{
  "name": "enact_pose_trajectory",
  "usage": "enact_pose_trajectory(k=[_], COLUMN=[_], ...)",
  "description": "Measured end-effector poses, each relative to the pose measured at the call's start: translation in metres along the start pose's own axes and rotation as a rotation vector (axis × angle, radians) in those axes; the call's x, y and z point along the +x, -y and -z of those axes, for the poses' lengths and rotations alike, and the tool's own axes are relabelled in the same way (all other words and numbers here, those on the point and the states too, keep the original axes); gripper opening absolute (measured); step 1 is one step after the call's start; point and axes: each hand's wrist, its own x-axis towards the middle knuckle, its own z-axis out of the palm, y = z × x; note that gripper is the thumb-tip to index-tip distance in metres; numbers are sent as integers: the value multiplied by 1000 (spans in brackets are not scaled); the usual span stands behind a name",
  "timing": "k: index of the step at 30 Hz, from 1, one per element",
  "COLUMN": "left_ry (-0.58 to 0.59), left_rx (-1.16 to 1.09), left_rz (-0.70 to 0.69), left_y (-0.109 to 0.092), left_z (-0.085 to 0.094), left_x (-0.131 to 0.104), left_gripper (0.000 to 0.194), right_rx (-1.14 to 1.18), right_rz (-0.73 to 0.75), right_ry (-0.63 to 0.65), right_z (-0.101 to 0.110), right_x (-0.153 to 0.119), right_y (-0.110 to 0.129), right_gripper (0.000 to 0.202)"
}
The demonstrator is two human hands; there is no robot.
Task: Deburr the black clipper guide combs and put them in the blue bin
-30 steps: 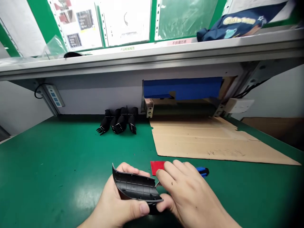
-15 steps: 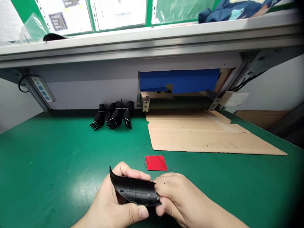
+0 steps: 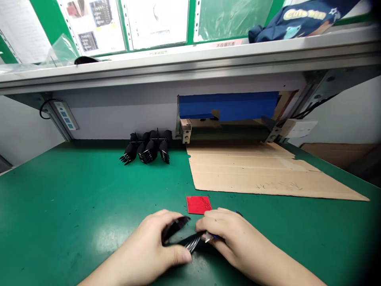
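Note:
My left hand (image 3: 157, 242) is closed around a curved black plastic part (image 3: 175, 227), whose slotted, comb-like end (image 3: 193, 243) points toward my right hand. My right hand (image 3: 222, 234) is closed on a small blue-handled tool (image 3: 209, 237). Its bright metal tip sits close by the slotted end; whether they touch I cannot tell. Fingers cover most of the tool, and motion blurs the black part. Just beyond my right fingers lies a flat red square pad (image 3: 198, 204) with dark marks.
Several similar black slotted parts (image 3: 150, 149) lie by the back panel. A cardboard sheet (image 3: 253, 174) covers the right rear of the green table (image 3: 74, 206). Above runs a metal-edged shelf (image 3: 166, 71). A power strip (image 3: 66, 115) is fixed at the left.
The black part has been turned in my left hand, so its slotted end now shows instead of its ribbed inner side. The blue-handled tool has come into sight. The camera view has shifted slightly.

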Motion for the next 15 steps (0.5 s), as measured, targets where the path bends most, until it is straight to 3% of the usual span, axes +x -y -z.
enact_pose_trajectory(k=[2,4,7,10,12,15], left_ry=[98,130,2,-131,-140,-136], left_rx=[-19,-181,-496,-799,-934,-969], left_rz=[-25,-7,-34,-46,-53,-71], left_y=[0,3,8,13,14,15], left_z=[-7,-13,-16,-18,-21,-26], left_x=[-1,-1,0,0,-2,-5], left_gripper=[26,24,32,46,54,63], right_rx=[48,78,60,-118,-249,-313], right_rz=[0,-40,-109,-4,84,91], right_ry=[-116,-285,-507,-518,-515,-540], right_z=[-1,-3,-7,-12,-15,-15], right_x=[-1,-2,-4,-3,-1,2], right_y=[3,6,9,12,16,21], right_gripper=[17,10,34,51,51,53])
